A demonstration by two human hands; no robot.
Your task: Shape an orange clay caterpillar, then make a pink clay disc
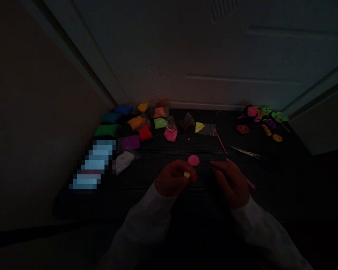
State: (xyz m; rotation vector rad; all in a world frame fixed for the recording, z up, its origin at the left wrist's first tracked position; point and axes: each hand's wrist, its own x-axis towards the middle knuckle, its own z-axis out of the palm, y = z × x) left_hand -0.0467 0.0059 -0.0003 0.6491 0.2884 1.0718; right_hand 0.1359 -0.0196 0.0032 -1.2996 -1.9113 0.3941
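My left hand point(174, 178) is closed, pinching a small yellow piece of modelling clay point(187, 175) between thumb and fingers. Just beyond it lies a flat pink clay disc point(193, 161) on the dark ribbed mat. To the right, my right hand point(231, 184) hovers with index finger and thumb pointing left and slightly apart; I see nothing between them. A pink flat tool point(250, 183) lies partly behind that hand. Farther off, a bag with yellow clay point(199, 127) lies beside a thin pink stick tool point(221, 141).
Scissors point(246, 151) lie at the right. Behind them are clay shapes, including a pink flower point(252, 111), a red piece point(242, 129) and a yellow disc point(277, 138). Several coloured clay packets, one purple point(130, 142), fill the left. A lit, blurred screen point(94, 165) is at far left.
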